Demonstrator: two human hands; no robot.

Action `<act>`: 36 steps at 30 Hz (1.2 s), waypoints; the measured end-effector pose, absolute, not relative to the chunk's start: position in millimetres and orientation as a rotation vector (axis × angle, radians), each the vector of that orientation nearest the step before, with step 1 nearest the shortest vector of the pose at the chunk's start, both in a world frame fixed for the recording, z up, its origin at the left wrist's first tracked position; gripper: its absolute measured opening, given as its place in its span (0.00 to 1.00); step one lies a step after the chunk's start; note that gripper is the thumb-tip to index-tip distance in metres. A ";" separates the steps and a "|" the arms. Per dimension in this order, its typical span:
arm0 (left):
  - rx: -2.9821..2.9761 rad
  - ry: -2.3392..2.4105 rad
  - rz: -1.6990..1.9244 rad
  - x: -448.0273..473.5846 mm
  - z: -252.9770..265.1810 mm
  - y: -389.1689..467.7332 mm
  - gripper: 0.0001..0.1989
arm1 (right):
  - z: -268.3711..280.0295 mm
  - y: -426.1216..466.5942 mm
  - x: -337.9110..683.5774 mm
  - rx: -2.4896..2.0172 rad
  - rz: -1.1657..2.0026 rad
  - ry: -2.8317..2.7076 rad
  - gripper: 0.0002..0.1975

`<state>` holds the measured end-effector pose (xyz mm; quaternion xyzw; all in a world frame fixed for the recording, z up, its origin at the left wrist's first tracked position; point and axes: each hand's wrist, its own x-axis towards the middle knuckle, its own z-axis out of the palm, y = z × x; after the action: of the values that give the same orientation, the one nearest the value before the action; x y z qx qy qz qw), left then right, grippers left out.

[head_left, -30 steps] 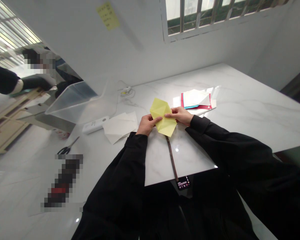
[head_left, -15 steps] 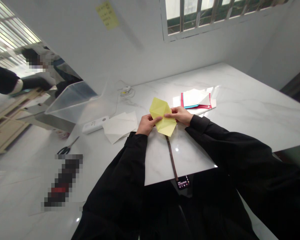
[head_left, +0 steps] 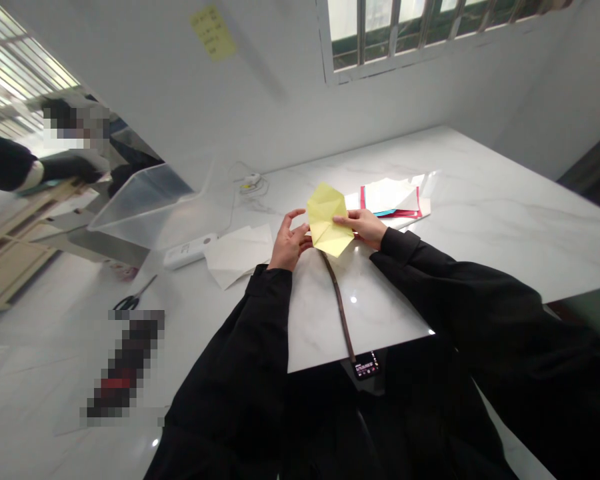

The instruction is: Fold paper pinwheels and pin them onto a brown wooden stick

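A yellow sheet of folded paper [head_left: 330,217], with crease lines meeting near its middle, is held above the table. My right hand [head_left: 367,227] pinches its right side, thumb on the front face. At the paper's left edge is my left hand [head_left: 290,243], its fingers apart and curved around that edge; some fingertips pass behind or touch it. Below the paper a thin brown stick [head_left: 340,303] lies on the table, its upper end hidden under the sheet and its lower end at the table's front edge.
White paper sheets [head_left: 240,253] and a white power strip [head_left: 190,251] lie to the left, with scissors [head_left: 133,300] nearer me. Behind my right hand is a stack of coloured and white papers [head_left: 393,199]. A clear plastic bin [head_left: 145,203] stands at left; a person's sleeve [head_left: 5,157] is beyond.
The yellow paper has turned and moved slightly up and right. My left hand has let go its pinch and its fingers have spread. More of the stick shows.
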<state>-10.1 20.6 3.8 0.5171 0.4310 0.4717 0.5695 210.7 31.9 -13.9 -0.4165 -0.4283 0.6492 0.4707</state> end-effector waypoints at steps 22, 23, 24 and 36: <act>1.513 1.030 1.111 -3.3 4.6 12.3 0.26 | 0.4 27.6 212.1 -1.090 1.535 -0.977 0.17; 1.507 1.033 1.108 -2.6 4.9 11.6 0.26 | -0.3 27.6 212.1 -1.093 1.526 -0.987 0.18; 1.498 1.038 1.104 -2.1 5.1 10.9 0.26 | -0.8 27.6 212.1 -1.097 1.516 -0.996 0.18; 1.469 1.036 1.031 2.0 0.9 7.3 0.26 | -5.5 27.0 208.0 -1.067 1.470 -1.088 0.22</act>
<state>2.0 7.3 0.9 0.6101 0.4303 0.4280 0.5094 208.0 27.0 -5.5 -0.4394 -0.4479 0.6051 0.4900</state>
